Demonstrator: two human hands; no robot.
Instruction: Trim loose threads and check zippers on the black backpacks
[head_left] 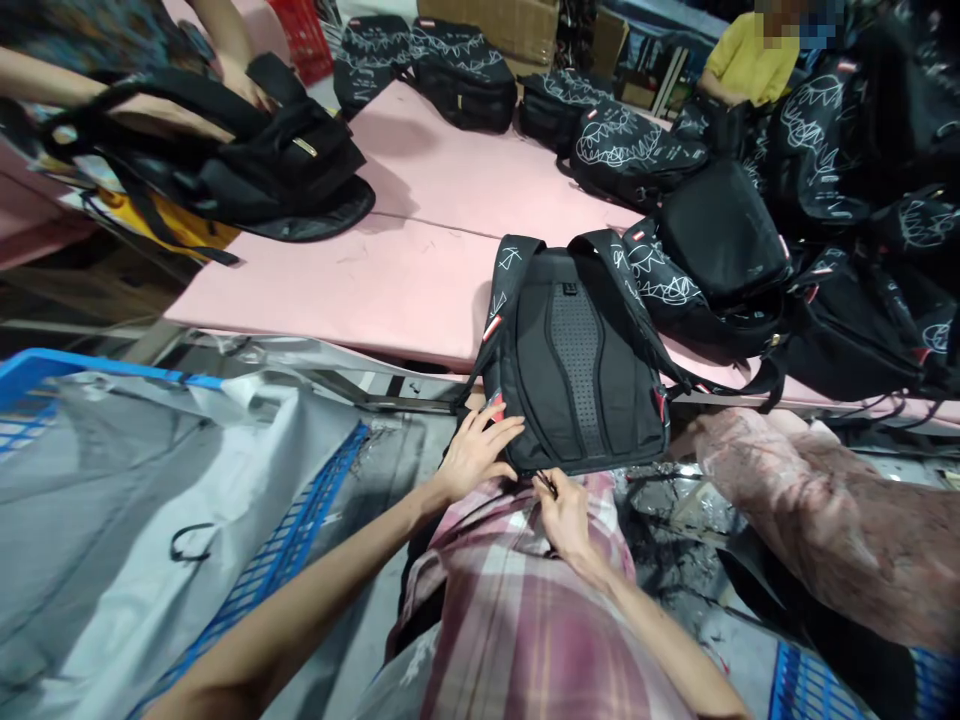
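Note:
A black backpack (577, 365) lies back-panel up, hanging over the near edge of the pink table (420, 280); its straps carry white scribble print and red tabs. My left hand (478, 450) rests on the bag's lower left corner with fingers spread flat on the fabric. At the bag's bottom edge my right hand (564, 512) pinches a small dark piece, probably a zipper pull, too small to be sure.
Several more black backpacks (720, 250) are piled along the table's right and far side. At the top left another person's hands (240, 80) handle a black bag (247, 165). A person in yellow (750, 60) sits at the back. A blue crate with grey plastic lining (150, 480) stands to my left.

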